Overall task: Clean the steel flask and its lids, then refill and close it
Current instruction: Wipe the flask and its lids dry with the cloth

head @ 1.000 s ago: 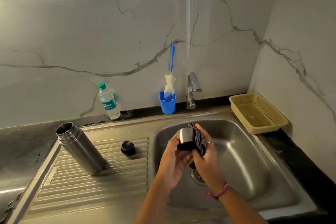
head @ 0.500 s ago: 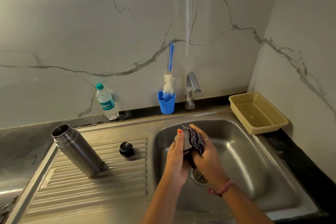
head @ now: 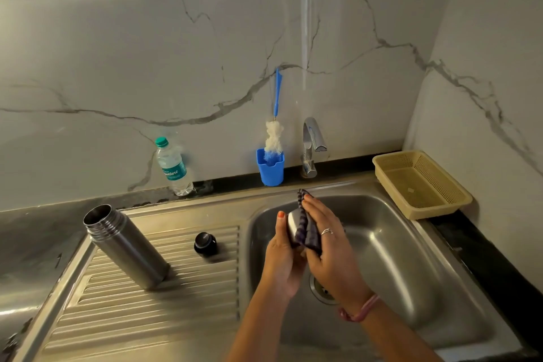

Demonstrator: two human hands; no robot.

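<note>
Sink [head: 411, 244]; cloth [head: 307, 229] further over cup [head: 293, 222]

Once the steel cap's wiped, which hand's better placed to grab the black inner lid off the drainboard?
Probably left. The left hand is nearer the black lid; the right hand holds the cloth against the cap.

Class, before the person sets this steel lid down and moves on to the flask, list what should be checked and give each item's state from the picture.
1. Steel lid held firmly by the left hand: ok.
2. Dark cloth pressed on the lid by the right hand: ok.
3. Lid wiped clean all over: cannot tell, the cloth covers most of it.
4. Steel flask upright and open on the drainboard: ok.
5. Small black inner lid within reach beside the flask: ok.
6. Tap running for rinsing: not ok, no water shows.
</note>
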